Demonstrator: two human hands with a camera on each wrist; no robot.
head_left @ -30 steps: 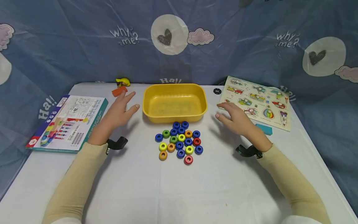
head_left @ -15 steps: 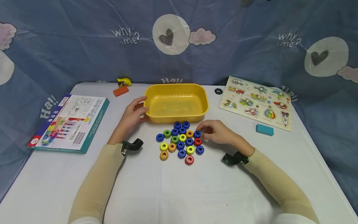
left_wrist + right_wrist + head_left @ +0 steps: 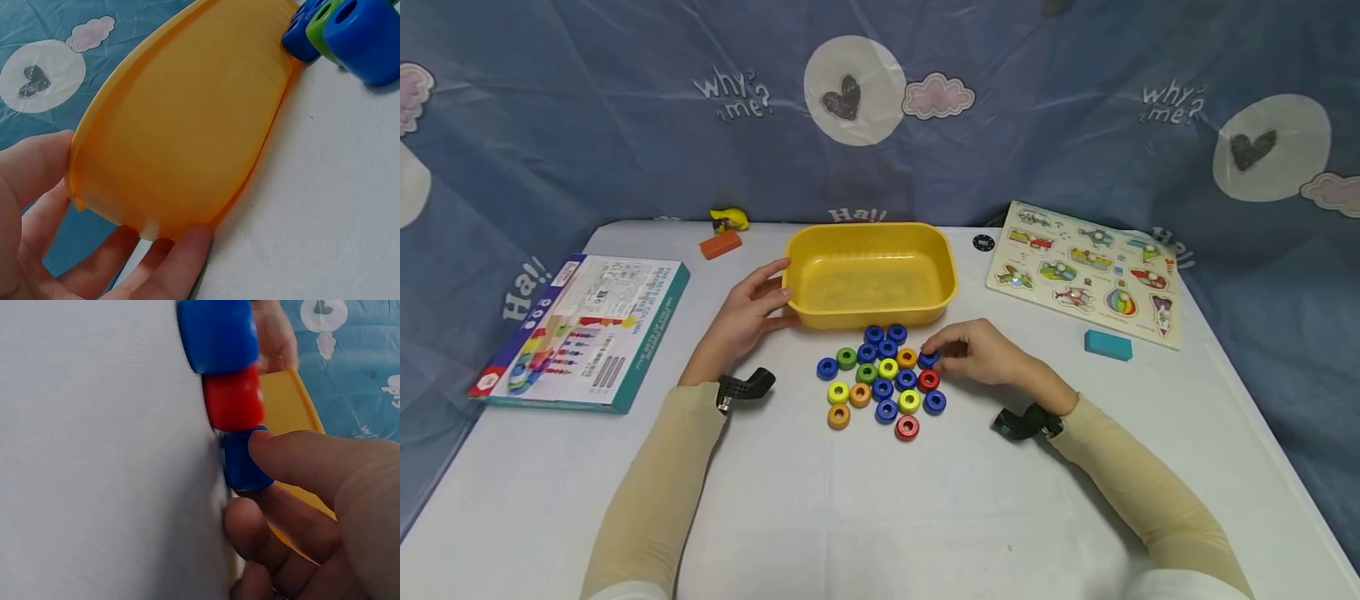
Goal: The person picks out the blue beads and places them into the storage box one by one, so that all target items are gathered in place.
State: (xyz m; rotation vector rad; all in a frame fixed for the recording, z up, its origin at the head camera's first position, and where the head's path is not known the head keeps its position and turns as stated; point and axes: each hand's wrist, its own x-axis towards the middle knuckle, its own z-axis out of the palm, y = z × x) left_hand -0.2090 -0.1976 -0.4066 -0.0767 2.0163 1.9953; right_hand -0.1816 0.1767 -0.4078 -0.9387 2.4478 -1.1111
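The yellow plastic tub [image 3: 872, 318] stands at the back middle of the table. At its left end my left hand [image 3: 739, 321] holds it, fingers curved along the end wall. The left wrist view shows the fingertips [image 3: 194, 240] against the outer wall of the tub, near its rim. In front of the tub lies a group of ring beads in blue, green, yellow, orange and red. My right hand [image 3: 981, 354] pinches a blue ring bead [image 3: 240, 459] at the group's right edge, thumb on one side. Next to it is a red ring bead [image 3: 234, 400].
A boxed toy set [image 3: 587, 329] lies at left. Behind my left hand are an orange block [image 3: 721, 245] and a small yellow toy [image 3: 730, 219]. A picture puzzle board [image 3: 1090, 271], a teal block [image 3: 1108, 344] and a black round chip [image 3: 983, 242] lie at right.
My left hand has moved right to the end of the tub and taken hold of it. My right hand has come down and left onto the blue ring bead.
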